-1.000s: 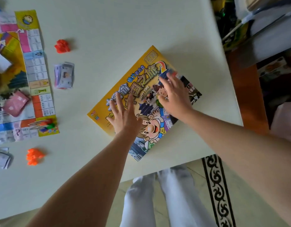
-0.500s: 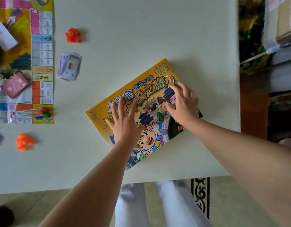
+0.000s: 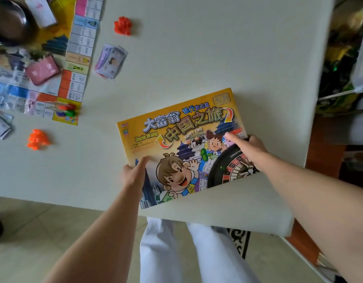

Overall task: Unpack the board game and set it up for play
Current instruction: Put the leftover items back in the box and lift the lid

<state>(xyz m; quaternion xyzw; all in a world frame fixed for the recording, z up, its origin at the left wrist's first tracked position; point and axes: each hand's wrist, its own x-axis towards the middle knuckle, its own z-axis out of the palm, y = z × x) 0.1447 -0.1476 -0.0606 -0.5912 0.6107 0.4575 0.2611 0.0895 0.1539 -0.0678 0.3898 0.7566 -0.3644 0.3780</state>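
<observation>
Your 2 hands no longer press flat with spread fingers on the lid: your left hand (image 3: 135, 173) now grips the game box (image 3: 182, 135) at its left edge, thumb on top, and your right hand (image 3: 253, 149) grips its right edge with 1 finger stretched over the print. Between the 2 grips the box has turned squarer to you and lies nearer the table (image 3: 197, 48) edge. Well beyond your left hand lie the game board (image 3: 80, 48), play money (image 3: 111, 61), red pieces (image 3: 122, 25) and orange pieces (image 3: 37, 138)
</observation>
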